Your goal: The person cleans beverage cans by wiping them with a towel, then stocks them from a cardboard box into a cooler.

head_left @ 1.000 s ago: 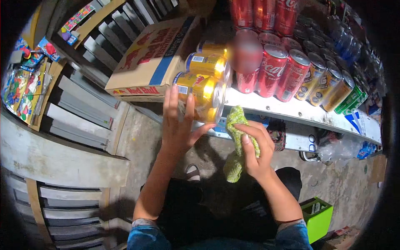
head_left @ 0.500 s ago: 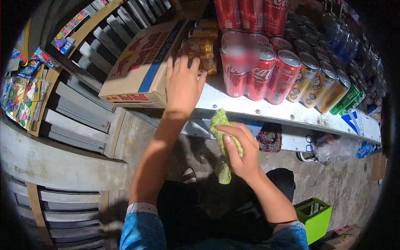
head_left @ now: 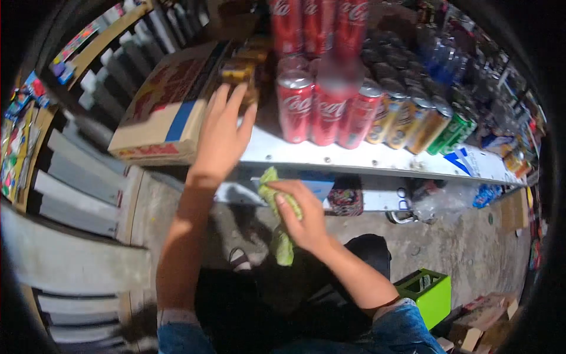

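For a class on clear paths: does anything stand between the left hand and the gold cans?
Nothing visible stands between the left hand and the gold cans; the carton lies to their left, the red cans to their right.

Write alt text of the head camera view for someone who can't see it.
A person's right hand holds a green cloth before a white shelf, while the left hand, fingers spread, is at gold cans beside a cardboard box. Stacked red cans stand farther right, then yellow cans and green cans.
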`<state>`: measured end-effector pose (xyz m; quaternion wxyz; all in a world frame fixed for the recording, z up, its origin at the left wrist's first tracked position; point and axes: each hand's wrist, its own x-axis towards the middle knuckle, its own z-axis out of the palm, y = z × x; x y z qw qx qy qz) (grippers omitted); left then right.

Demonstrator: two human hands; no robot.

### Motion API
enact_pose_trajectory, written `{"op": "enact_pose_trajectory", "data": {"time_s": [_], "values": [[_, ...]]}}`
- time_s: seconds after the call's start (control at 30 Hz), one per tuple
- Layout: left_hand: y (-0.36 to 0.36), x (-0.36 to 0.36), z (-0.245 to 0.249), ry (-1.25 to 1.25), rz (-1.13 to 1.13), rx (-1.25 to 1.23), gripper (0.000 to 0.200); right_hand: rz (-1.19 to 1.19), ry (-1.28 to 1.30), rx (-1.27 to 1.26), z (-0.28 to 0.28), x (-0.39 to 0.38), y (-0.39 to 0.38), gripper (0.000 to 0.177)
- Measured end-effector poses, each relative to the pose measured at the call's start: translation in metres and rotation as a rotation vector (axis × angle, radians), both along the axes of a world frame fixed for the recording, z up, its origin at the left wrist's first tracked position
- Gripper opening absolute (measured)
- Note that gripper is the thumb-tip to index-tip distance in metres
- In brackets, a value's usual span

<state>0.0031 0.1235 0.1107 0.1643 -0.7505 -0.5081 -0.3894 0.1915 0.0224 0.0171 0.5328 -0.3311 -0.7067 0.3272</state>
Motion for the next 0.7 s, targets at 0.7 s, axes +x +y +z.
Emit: {"op": "enact_pose_trajectory", "data": {"time_s": [0.7], "values": [[-0.146,-0.041,-0.031,-1.381,-0.736,-0.890,0.032,-0.363,-0.571,0.750,0.056,0.046,-0.005,0.063]]}}
